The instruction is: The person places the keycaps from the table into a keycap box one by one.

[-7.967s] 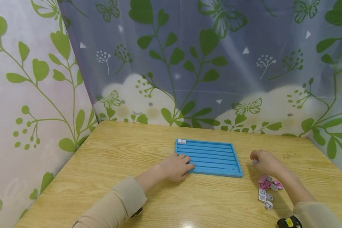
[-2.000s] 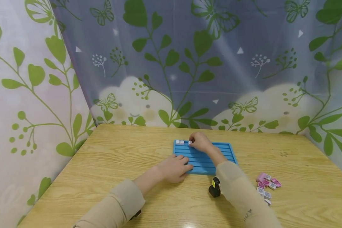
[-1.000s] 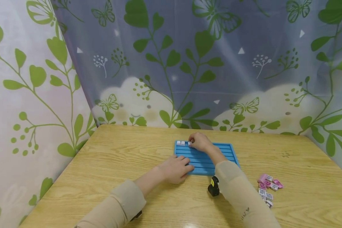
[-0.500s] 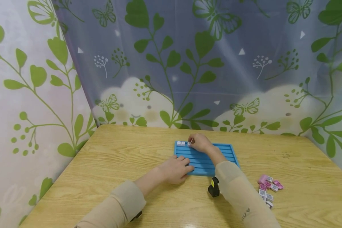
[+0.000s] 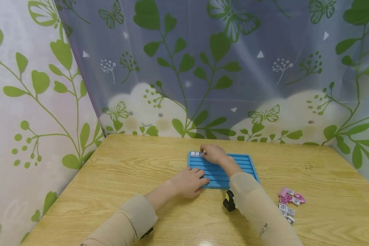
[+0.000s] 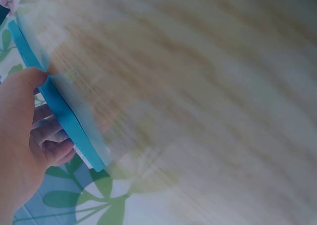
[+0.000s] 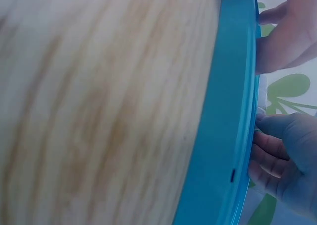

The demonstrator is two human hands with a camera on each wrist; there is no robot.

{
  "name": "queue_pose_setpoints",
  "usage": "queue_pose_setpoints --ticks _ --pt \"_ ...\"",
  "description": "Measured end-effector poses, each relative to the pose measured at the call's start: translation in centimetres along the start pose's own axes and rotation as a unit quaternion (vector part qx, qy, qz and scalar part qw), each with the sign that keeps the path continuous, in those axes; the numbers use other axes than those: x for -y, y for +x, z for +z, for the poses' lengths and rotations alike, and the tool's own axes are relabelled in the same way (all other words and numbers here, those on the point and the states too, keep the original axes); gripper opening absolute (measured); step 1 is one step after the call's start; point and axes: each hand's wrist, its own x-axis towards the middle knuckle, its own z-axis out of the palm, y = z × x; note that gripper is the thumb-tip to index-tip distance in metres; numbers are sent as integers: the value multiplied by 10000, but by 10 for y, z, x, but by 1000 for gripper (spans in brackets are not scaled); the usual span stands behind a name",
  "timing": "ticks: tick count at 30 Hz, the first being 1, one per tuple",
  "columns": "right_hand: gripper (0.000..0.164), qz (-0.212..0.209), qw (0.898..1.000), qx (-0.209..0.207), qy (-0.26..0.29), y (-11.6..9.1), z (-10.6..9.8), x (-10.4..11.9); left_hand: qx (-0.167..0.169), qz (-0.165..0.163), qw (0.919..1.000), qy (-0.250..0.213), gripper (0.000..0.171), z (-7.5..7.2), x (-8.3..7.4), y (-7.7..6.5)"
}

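A blue tray with raised ribs (image 5: 224,172) lies on the table. My left hand (image 5: 189,182) holds its near left corner; in the left wrist view the thumb (image 6: 34,78) presses the outer wall, with bent fingers behind it. Two white keycaps (image 5: 195,154) sit in the far left corner of the top row. Close beside them, my right hand (image 5: 214,154) pinches a third white keycap (image 5: 202,154), mostly covered by the fingertips. The right wrist view has the right hand (image 7: 292,153) low at the tray's wall and the left hand (image 7: 290,39) above.
A loose heap of pink keycaps (image 5: 284,192) and white keycaps (image 5: 290,212) lies right of the tray, several with their hollow undersides up. The wooden table (image 5: 135,153) ends at a leaf-patterned curtain (image 5: 172,102). A black wrist camera (image 5: 229,201) hangs under the right sleeve.
My right hand went from near the heap to the tray's top row with a white keycap. Over the last half second that keycap slid left towards the other two. The left hand stayed put.
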Motion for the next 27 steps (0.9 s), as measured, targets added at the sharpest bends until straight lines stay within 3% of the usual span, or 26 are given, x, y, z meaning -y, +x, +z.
queue_pose_setpoints --ticks 11,18,24,27 --pt "19 139 9998 138 -33 0 -2 4 -25 31 10000 44 33 2 0 1" --pt "41 114 9983 84 570 -5 -6 -3 -8 4 10000 -78 35 2 1 1" --pt "58 126 9980 226 571 -14 -14 -17 20 0 9999 -128 36 1 1 1" --pt "57 135 9984 135 539 -22 -22 -24 29 -13 9999 -146 36 1 1 1"
